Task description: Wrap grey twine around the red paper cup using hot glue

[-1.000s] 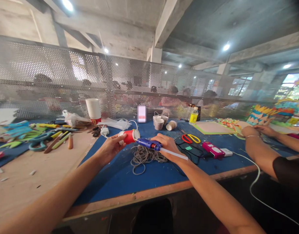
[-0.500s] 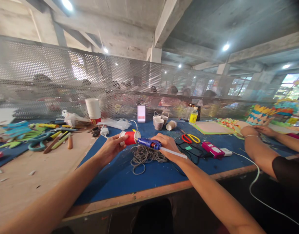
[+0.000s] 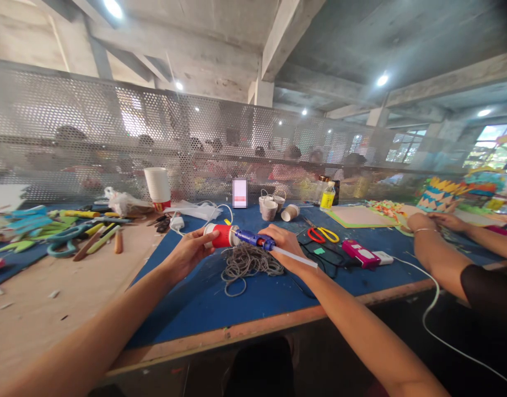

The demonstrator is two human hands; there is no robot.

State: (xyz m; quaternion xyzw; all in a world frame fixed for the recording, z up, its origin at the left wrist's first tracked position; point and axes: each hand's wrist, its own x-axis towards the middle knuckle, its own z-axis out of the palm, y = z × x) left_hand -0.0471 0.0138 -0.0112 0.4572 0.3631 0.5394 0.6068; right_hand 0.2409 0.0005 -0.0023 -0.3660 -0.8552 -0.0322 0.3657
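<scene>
A red and white paper cup [image 3: 224,236] lies sideways in the grip of my left hand [image 3: 188,252], its open end facing right. My right hand [image 3: 281,248] is wrapped round a blue glue gun [image 3: 253,239], whose nozzle is at the cup's rim. A white glue stick [image 3: 295,257] sticks out of the gun's back. Below the gun, a tangled heap of grey cord [image 3: 247,267] rests on the blue mat [image 3: 187,309].
Small cord-covered cups [image 3: 269,209], a phone [image 3: 239,193] and stacked paper cups [image 3: 157,186] stand behind. Scissors [image 3: 323,235] and a magenta box [image 3: 361,254] lie right. Blue-handled shears [image 3: 66,241] lie left. Another person's arm [image 3: 439,256] reaches in at right.
The cup in my left hand has turned slightly, so less of its opening shows. The glue gun's nozzle has shifted a little to the right and up along the rim.
</scene>
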